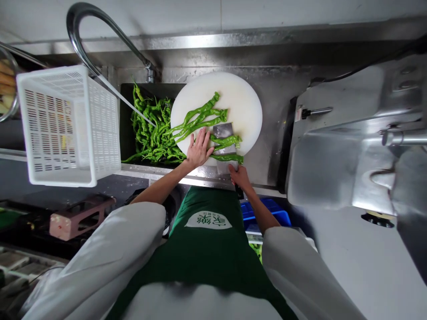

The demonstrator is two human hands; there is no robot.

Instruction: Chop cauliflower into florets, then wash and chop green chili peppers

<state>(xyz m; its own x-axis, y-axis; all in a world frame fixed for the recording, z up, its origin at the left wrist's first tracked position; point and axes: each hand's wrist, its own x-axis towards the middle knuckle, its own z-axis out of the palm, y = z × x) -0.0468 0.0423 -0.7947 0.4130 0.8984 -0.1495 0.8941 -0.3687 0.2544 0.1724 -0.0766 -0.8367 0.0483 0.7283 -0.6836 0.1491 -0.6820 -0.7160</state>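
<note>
A round white cutting board (243, 100) carries several long green peppers (203, 111), their stem ends to the right. My left hand (199, 150) lies on the board's lower left with its fingers spread, over the thin ends of some peppers. The wide blade of a cleaver (223, 130) rests flat on the board, with two peppers lying across it. My right hand (239, 176) is closed around the cleaver's dark handle at the board's near edge. A heap of green peppers (151, 129) fills the dark sink at the left of the board.
A curved metal faucet (100, 13) pours water onto the heap. At the left stands a white plastic basket (91, 129). A metal slicing machine (330, 169) is on the right. A blue crate (267, 211) sits below the counter edge.
</note>
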